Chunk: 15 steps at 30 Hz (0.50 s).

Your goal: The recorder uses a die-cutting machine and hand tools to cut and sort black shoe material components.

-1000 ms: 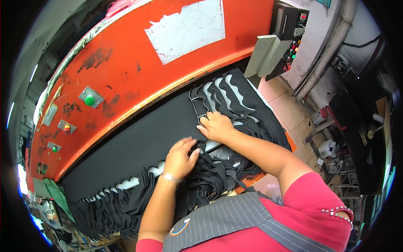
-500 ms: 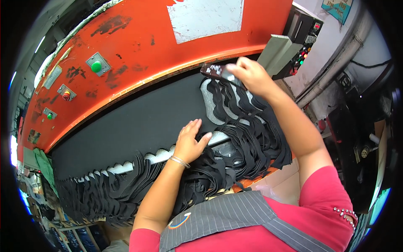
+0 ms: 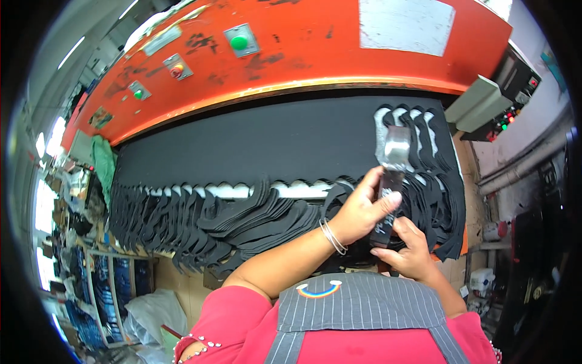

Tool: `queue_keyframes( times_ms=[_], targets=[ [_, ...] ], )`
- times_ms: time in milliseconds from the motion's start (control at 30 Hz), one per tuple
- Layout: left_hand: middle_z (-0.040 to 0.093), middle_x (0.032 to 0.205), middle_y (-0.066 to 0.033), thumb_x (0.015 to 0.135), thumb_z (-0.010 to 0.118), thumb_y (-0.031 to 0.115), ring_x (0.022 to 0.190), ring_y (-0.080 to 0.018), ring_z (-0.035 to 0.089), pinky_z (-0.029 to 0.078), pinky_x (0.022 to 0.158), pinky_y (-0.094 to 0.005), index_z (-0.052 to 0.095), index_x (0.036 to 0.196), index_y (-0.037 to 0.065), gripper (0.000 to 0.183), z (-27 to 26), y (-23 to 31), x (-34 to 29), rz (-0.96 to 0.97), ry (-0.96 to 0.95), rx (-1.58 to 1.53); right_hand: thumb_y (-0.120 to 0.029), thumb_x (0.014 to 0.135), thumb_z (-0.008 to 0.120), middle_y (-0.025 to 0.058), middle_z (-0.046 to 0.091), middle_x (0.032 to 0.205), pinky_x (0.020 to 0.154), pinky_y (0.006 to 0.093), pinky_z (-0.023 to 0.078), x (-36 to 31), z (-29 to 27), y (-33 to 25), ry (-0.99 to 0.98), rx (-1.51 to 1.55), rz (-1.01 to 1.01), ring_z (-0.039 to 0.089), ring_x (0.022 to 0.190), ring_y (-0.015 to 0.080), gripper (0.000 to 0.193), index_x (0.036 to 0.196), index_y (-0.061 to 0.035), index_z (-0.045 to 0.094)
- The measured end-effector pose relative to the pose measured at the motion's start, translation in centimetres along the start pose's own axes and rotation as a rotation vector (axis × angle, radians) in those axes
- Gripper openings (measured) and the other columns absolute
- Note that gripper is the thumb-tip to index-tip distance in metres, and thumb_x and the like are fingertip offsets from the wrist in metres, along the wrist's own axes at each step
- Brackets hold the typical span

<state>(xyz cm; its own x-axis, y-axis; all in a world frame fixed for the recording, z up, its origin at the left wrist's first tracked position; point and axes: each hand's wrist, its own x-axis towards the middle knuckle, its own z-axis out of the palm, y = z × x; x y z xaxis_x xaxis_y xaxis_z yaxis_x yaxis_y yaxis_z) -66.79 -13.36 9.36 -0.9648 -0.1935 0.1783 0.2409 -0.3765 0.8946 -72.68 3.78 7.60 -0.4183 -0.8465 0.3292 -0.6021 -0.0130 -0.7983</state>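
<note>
Over the front right part of the black sheet point(image 3: 267, 130), I hold a long dark tool point(image 3: 391, 182) with white marks along its side and a shiny metal far end. My left hand point(image 3: 364, 209), with bangles at the wrist, closes round its middle, thumb lying across it. At the near end my right hand point(image 3: 415, 249) grips the same tool with bent fingers. Some of that grip is hidden. Just beyond the metal end, wavy black cut strips point(image 3: 418, 133) lie with whitish gaps between them. Thick bunches of black strips point(image 3: 260, 212) hang along the sheet's front edge.
An orange machine beam point(image 3: 315, 54) with green buttons point(image 3: 239, 42) and a red knob point(image 3: 176, 71) spans the far side. To the right stand a grey plate point(image 3: 476, 103) and a control box with small lights point(image 3: 508, 121). A rack point(image 3: 112, 285) is at lower left.
My view has shifted, so the scene sits further right. My right hand has brought the tool back from the far edge toward me. My left hand has left the sheet and grasped it.
</note>
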Motion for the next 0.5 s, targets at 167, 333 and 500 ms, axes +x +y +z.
queue_keyframes(
  times_ms=[167, 333, 500],
  targets=[
    [0.048, 0.123, -0.0091, 0.088, 0.067, 0.024, 0.118, -0.0163, 0.044, 0.036, 0.099, -0.0319, 0.034, 0.138, 0.002, 0.063, -0.8, 0.6, -2.2, 0.146, -0.152, 0.456, -0.010, 0.065, 0.079, 0.0152, 0.060, 0.099, 0.081, 0.0360, 0.048, 0.2, 1.1, -0.1, -0.063, -0.018, -0.135, 0.061, 0.090, 0.0306, 0.043, 0.103, -0.0002, 0.062],
    [0.061, 0.111, -0.0141, 0.074, 0.079, 0.035, 0.099, -0.0225, 0.060, 0.047, 0.087, -0.0348, 0.050, 0.127, 0.003, 0.069, -1.7, 2.7, -3.4, -0.017, -0.116, 0.792, -0.015, 0.063, 0.083, 0.0140, 0.063, 0.102, 0.085, 0.0361, 0.048, -0.2, 2.8, 0.2, -0.231, 0.100, 0.023, 0.062, 0.095, 0.0262, 0.045, 0.101, 0.0000, 0.064],
    [0.058, 0.079, -0.0125, 0.058, 0.079, 0.052, 0.072, -0.0318, 0.060, 0.049, 0.064, -0.0408, 0.062, 0.104, 0.003, 0.069, -6.9, 8.4, -5.4, 0.198, -0.216, 1.520, -0.025, 0.064, 0.085, 0.0128, 0.055, 0.088, 0.067, 0.0359, 0.046, 0.4, 4.6, 1.4, -0.158, 0.186, -0.206, 0.056, 0.077, 0.0241, 0.045, 0.094, -0.0022, 0.062]
  ],
)
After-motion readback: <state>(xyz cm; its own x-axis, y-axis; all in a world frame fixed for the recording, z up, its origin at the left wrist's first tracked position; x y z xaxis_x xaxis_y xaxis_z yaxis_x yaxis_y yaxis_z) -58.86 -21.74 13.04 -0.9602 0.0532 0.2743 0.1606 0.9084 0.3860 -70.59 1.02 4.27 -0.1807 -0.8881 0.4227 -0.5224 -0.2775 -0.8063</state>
